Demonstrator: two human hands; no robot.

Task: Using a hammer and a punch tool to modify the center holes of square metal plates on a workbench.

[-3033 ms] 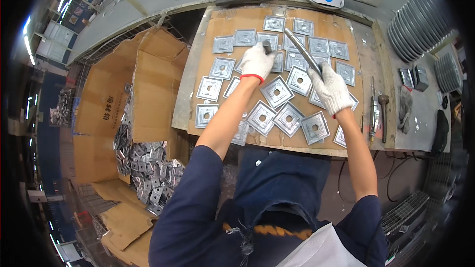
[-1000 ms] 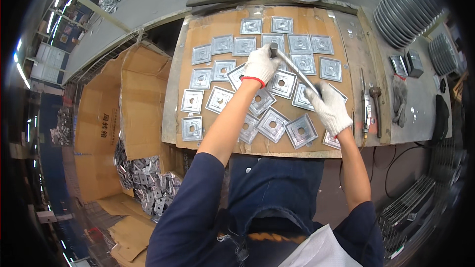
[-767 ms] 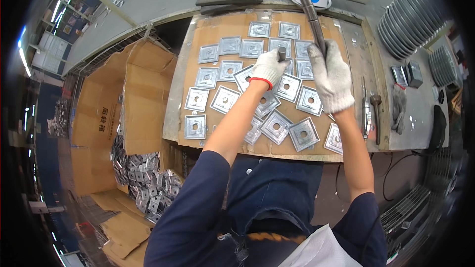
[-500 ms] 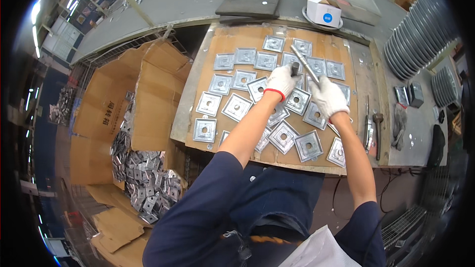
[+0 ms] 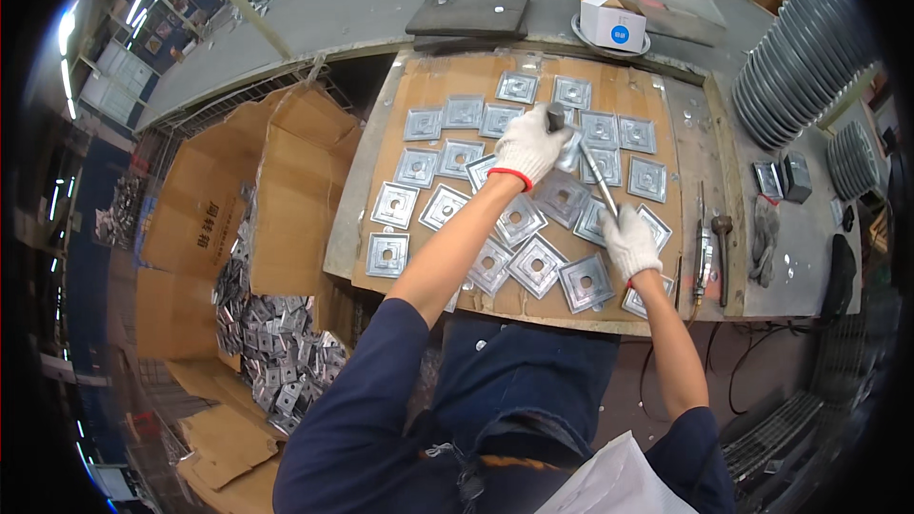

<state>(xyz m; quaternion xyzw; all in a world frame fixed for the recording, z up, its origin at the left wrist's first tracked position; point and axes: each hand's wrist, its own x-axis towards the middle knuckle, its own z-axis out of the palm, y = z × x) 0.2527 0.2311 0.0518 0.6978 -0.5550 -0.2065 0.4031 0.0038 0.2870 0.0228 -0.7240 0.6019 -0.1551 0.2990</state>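
My left hand (image 5: 528, 146), in a white knitted glove with a red cuff, closes around a short dark cylindrical tool (image 5: 555, 113) whose blunt end sticks up past the fingers. It is over the square metal plates near the middle of the cardboard; a shiny plate (image 5: 569, 152) shows partly beside it. My right hand (image 5: 631, 243), gloved too, grips the near end of a slim metal rod (image 5: 598, 172). The rod slants away from me, its far tip close to my left hand. Several square plates with round centre holes, such as one plate (image 5: 584, 282), lie around both hands.
A tall carton (image 5: 309, 167) stands at the left, with a heap of metal plates (image 5: 286, 352) beside it. At the right lie a hammer (image 5: 723, 257), a thin tool (image 5: 703, 257) and a grey glove (image 5: 764, 238). Stacked round discs (image 5: 795, 67) and a white box (image 5: 611, 24) stand farther back.
My right hand has drawn back toward me with the rod, so its tip has dropped nearer. My left hand has shifted slightly left and away, still holding the dark tool.
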